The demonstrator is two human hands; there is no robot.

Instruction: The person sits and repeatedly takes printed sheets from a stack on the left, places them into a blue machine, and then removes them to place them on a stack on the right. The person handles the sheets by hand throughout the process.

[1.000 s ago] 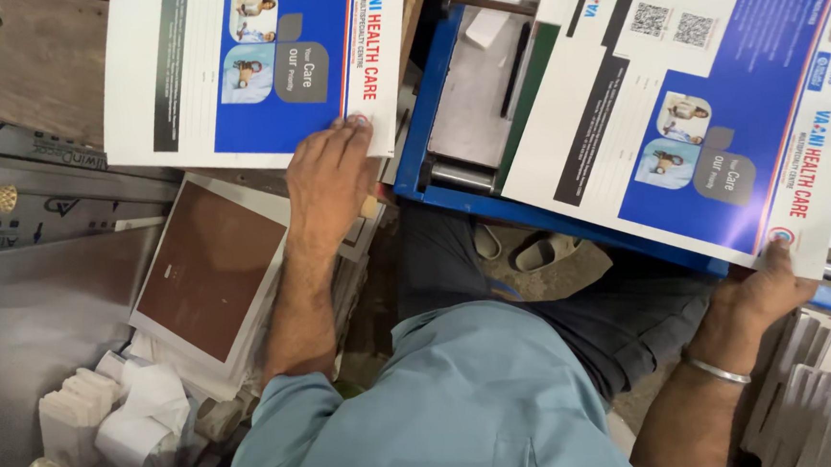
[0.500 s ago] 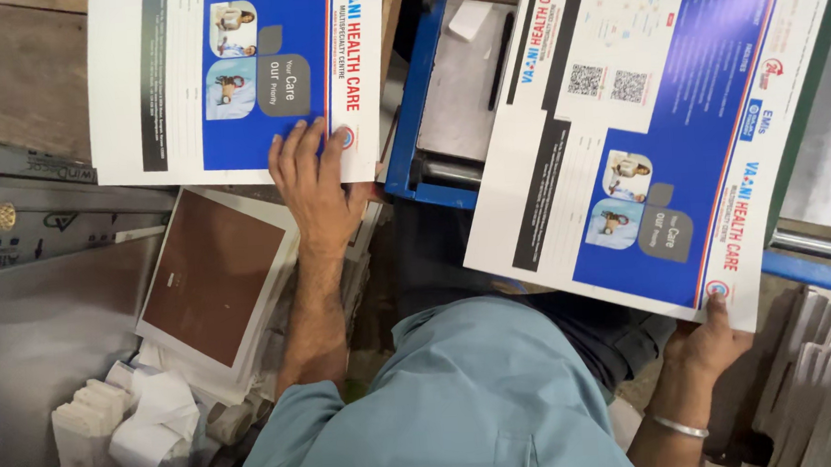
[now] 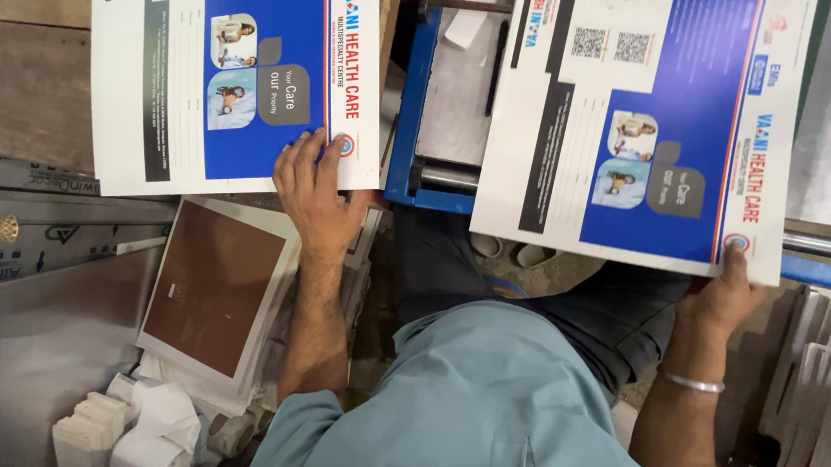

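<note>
- A brown-faced board [image 3: 212,289] lies just below the left hand [image 3: 317,196]; a blue machine frame [image 3: 423,118] stands between both hands.
- The left hand, fingers spread, presses one printed sheet [image 3: 233,86]; the right hand [image 3: 722,292] pinches another printed sheet's [image 3: 658,113] lower corner.

My left hand [image 3: 315,193] lies flat on the lower edge of a printed sheet [image 3: 233,86], blue and white with small photos, resting on a wooden board [image 3: 18,94]. My right hand [image 3: 724,293] pinches the lower corner of a second printed sheet [image 3: 649,113], tilted over a blue metal frame [image 3: 424,98]. Below the left hand lies a brown-faced board [image 3: 212,284], with crumpled white paper [image 3: 154,437] beside it.
</note>
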